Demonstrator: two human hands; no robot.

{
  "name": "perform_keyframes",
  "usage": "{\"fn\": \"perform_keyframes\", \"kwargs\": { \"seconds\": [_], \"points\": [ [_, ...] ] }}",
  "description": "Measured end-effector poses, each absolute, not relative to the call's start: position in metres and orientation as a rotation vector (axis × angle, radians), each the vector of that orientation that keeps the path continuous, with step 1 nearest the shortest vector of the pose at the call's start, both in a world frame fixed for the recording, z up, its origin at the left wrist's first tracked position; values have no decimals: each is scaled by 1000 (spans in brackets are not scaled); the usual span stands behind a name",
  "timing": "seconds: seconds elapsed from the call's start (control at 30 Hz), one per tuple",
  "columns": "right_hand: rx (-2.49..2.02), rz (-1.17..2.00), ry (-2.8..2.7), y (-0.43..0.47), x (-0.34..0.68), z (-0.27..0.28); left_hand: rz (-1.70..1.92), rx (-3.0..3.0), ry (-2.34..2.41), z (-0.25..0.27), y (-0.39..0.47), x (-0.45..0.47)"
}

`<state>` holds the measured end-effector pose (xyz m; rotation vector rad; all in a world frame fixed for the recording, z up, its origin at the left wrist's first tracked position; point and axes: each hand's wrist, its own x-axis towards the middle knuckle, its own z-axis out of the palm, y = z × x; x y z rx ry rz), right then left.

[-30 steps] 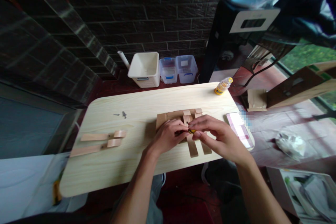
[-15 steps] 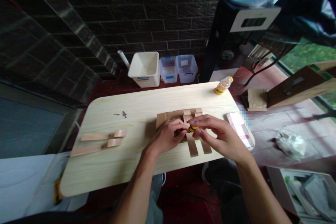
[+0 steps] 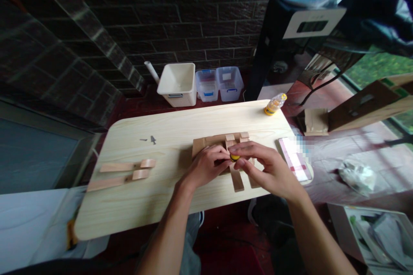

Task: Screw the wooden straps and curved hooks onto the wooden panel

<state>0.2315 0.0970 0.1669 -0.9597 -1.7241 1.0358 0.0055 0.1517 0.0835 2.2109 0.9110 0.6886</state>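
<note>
Bare left hand point(image 3: 208, 164): fingers curled, fingertips drawn together immediately left of the rounded yellow-and-black handle point(image 3: 235, 157). Bare right hand point(image 3: 266, 165): thumb and fingers about the handle, from its right. Bare forearms point(image 3: 174, 227) converge toward it.

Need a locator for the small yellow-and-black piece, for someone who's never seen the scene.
On the pale wood-grain table, right of middle, a brown box has wooden strips across it. Look there between the left hand and the fingertips of the right hand. The small yellow-and-black piece stands out by its yellow against the brown strips.
</note>
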Motion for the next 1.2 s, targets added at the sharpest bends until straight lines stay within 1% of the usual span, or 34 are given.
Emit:
{"fn": "perform_keyframes", "kwargs": {
  "seconds": [0.7, 1.2],
  "points": [
    [-976, 1118, -1660, 94, 237, 170, 656, 2144, 906, 90, 152, 7],
    [-1018, 1063, -1723, 92, 238, 170, 641, 2133, 918, 88, 152, 7]
  ]
}}
